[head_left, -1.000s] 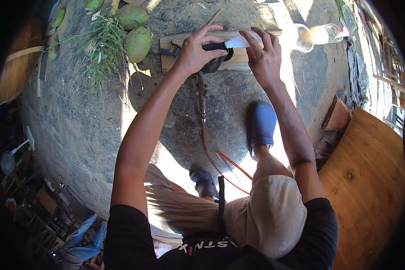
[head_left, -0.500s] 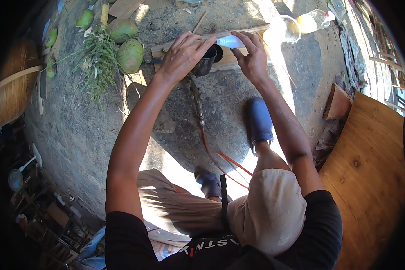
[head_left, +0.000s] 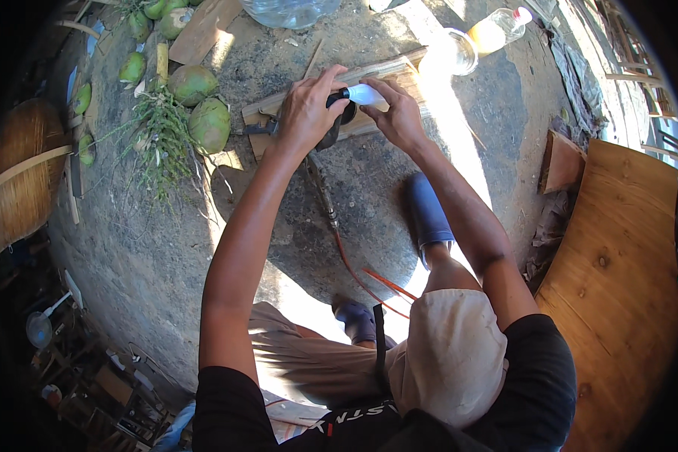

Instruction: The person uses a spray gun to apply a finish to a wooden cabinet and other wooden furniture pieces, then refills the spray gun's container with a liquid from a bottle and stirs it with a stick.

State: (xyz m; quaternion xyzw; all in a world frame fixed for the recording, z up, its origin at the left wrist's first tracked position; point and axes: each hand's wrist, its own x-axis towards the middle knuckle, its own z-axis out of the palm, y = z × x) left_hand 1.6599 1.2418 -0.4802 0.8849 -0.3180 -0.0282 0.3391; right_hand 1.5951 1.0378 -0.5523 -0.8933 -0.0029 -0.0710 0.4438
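Note:
My right hand (head_left: 401, 113) grips a small white translucent bottle (head_left: 364, 94), which lies sideways with its neck to the left. My left hand (head_left: 309, 113) pinches a black cap (head_left: 340, 96) at the bottle's neck; whether it is threaded on cannot be told. Just below the fingers stands a dark metal cup (head_left: 334, 134), partly hidden by my left hand. It seems joined to a metal handle (head_left: 320, 188) with a red hose (head_left: 345, 256), like a spray gun. Under both hands lies a pale wooden board (head_left: 384, 120) on the ground.
Green coconuts (head_left: 209, 125) and a leafy sprig (head_left: 160, 128) lie to the left. A clear tub (head_left: 459, 53) and a bottle of yellow liquid (head_left: 497, 32) are far right. At the back sits a large clear container (head_left: 290, 11). A wooden panel (head_left: 618, 264) leans at right.
The black cap now sits at the bottle's neck between my left fingers; before, the neck showed bare over the cup. The view has shifted, bringing more of the far ground in.

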